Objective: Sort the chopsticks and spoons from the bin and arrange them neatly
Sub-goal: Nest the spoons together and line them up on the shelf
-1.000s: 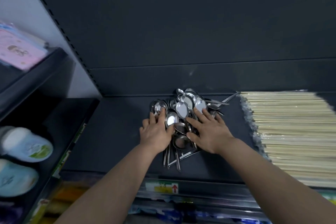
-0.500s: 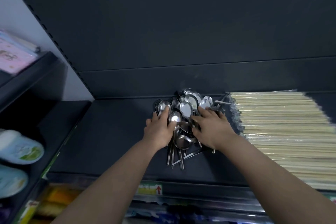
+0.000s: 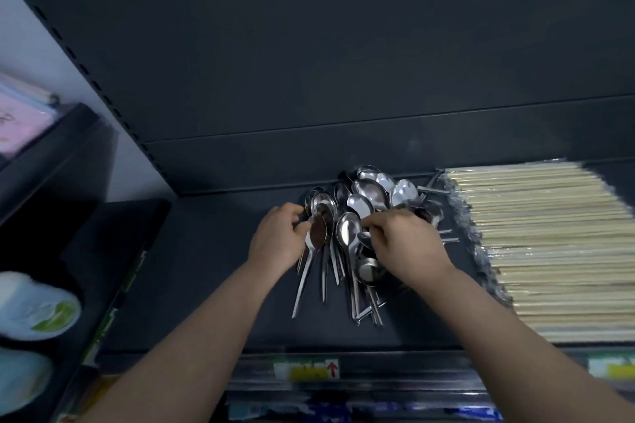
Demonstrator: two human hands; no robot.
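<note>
The left hand [image 3: 278,240] curls its fingers and thumb around the neck of one spoon [image 3: 318,233], whose handle runs toward the shelf's front edge. The right hand [image 3: 407,244], close beside it, bends its fingers down into the heap of spoons [image 3: 369,191]; whether it grips one I cannot tell. The heap lies on a dark shelf [image 3: 213,268], bowls mostly toward the back wall. Plastic-wrapped chopsticks [image 3: 549,244] are stacked just to its right. A price label [image 3: 309,369] sits on the shelf's front rail.

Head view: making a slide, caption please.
Left hand and right hand grip spoons piled on a dark shelf beside wrapped chopsticks.
</note>
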